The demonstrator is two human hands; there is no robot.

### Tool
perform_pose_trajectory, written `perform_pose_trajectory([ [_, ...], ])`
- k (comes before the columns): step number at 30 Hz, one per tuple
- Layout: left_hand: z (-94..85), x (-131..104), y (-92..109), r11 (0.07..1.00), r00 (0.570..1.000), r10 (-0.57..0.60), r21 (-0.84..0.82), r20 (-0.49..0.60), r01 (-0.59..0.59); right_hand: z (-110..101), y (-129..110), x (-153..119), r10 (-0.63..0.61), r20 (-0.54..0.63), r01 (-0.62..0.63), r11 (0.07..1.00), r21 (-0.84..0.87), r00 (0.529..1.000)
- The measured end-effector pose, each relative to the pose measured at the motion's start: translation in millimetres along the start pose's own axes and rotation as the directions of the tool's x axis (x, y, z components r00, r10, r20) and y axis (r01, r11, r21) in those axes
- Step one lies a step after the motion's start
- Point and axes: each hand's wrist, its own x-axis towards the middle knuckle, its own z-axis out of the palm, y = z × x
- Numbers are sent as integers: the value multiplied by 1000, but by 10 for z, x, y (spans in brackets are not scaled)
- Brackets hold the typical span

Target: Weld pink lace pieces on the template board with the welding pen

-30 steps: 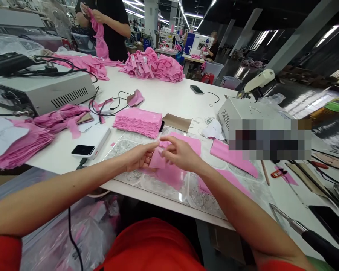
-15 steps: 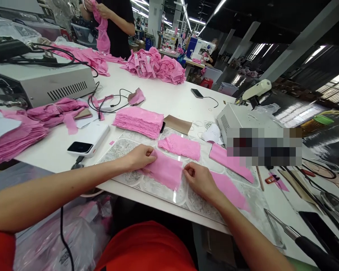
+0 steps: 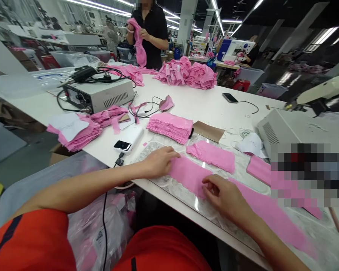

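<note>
A flat pink fabric piece (image 3: 188, 175) lies on the clear patterned mat (image 3: 169, 188) near the table's front edge. At its left end rests my left hand (image 3: 159, 162), its fingers close together; whether they pinch the cloth is hidden. My right hand (image 3: 219, 190) touches the right end, fingers curled and partly apart, with nothing visible between them. Behind the piece are a folded pink piece (image 3: 211, 155) and a tall stack of pink fabric (image 3: 169, 128). A longer pink strip (image 3: 271, 214) stretches away to the right of my right hand.
A white power bank (image 3: 132, 139) with a cable stands left of the mat. Grey control boxes (image 3: 107, 94) sit at both sides. Brown card (image 3: 209, 130), a phone (image 3: 229, 98) and pink fabric heaps (image 3: 186, 73) lie farther back. A person in black handles pink cloth across the table.
The view has swung left, so things appear farther right. The pink piece now lies flat, and my right hand has moved onto its right end with its fingers loosened.
</note>
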Motion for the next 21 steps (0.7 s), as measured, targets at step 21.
perform_pose_trajectory([
  [21, -134, -243, -458, 844, 872, 452, 227, 187, -486, 319, 395, -88, -132, -3, 133, 991, 13, 991],
])
